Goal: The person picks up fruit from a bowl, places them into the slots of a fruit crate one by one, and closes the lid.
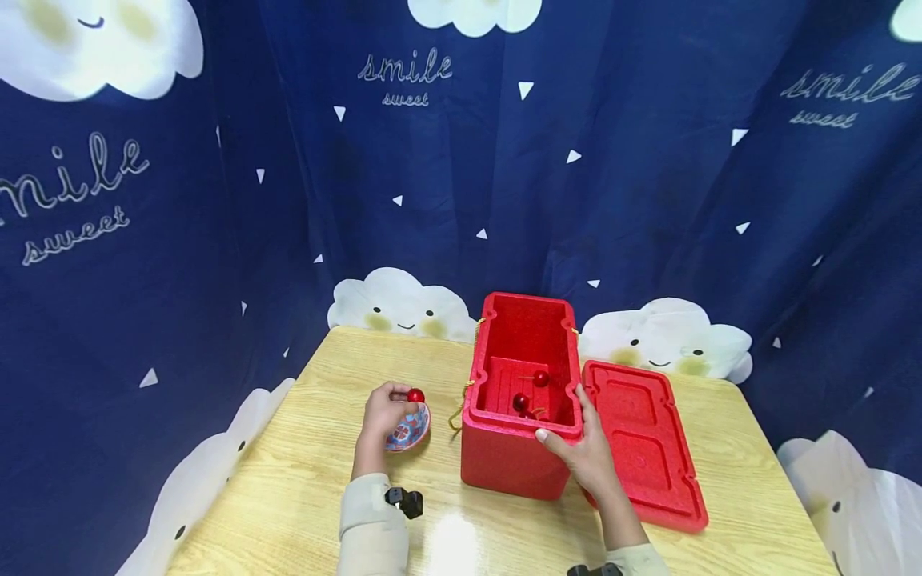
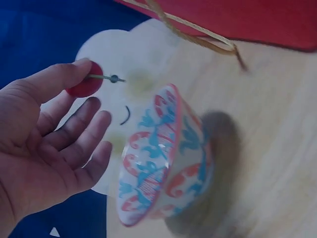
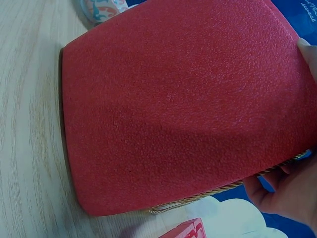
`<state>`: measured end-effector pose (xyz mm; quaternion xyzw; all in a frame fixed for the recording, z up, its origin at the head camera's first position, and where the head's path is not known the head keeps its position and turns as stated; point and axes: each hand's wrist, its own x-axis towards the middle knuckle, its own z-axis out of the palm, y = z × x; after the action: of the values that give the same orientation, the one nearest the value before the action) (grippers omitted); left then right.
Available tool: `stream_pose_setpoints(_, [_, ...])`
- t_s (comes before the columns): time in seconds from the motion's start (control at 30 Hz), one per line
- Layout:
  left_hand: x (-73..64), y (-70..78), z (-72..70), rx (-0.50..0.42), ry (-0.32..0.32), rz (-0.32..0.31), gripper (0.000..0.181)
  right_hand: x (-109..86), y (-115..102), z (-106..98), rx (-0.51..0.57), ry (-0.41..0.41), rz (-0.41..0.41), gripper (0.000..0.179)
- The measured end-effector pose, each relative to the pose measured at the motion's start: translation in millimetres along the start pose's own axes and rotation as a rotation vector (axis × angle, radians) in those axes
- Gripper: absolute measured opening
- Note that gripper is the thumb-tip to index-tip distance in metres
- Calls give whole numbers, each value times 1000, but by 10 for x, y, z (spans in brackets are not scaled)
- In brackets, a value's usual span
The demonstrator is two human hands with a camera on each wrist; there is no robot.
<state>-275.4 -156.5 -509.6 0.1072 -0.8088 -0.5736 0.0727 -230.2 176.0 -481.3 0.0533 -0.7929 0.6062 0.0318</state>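
A red cherry (image 1: 415, 395) with a short green stem is pinched between the thumb and index finger of my left hand (image 1: 383, 414). The hand's other fingers are loosely bent in the left wrist view. Beneath it stands a small bowl (image 2: 190, 168) with a blue and red pattern. My right hand (image 1: 589, 452) grips the near right corner of an open red foam box (image 1: 504, 460), thumb over the near rim and fingers along the right wall. On the box floor lie a cherry (image 1: 521, 402) and another cherry (image 1: 541, 378); a further red piece shows partly behind the near rim.
The red lid (image 1: 644, 428) lies flat right of the box. Gold cord (image 3: 213, 192) runs along the box's side, and a loop of it hangs on the left toward the bowl. Behind the wooden table (image 1: 302, 480) hangs a dark blue curtain (image 1: 446, 200) with clouds.
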Motion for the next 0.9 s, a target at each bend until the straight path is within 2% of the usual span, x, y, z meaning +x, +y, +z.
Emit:
stream_pose_setpoints(0.3, [41,241,-53,-75,-110,-8,34,-4,-5,10,-25,7,-12,101])
stream_pose_setpoints(0.5, [42,351,-35,-111,-219,-16,34,-19,-4,18,-17,17,-29,100])
stream_pose_setpoints(0.73, [61,465,-7,-101,-342,-12,33,-30,-14,10,4,3,-14,101])
stream_pose_setpoints(0.9, [120,577,-17,-84,-366,18,34,-29,-26,-3,-8,5,-16,101])
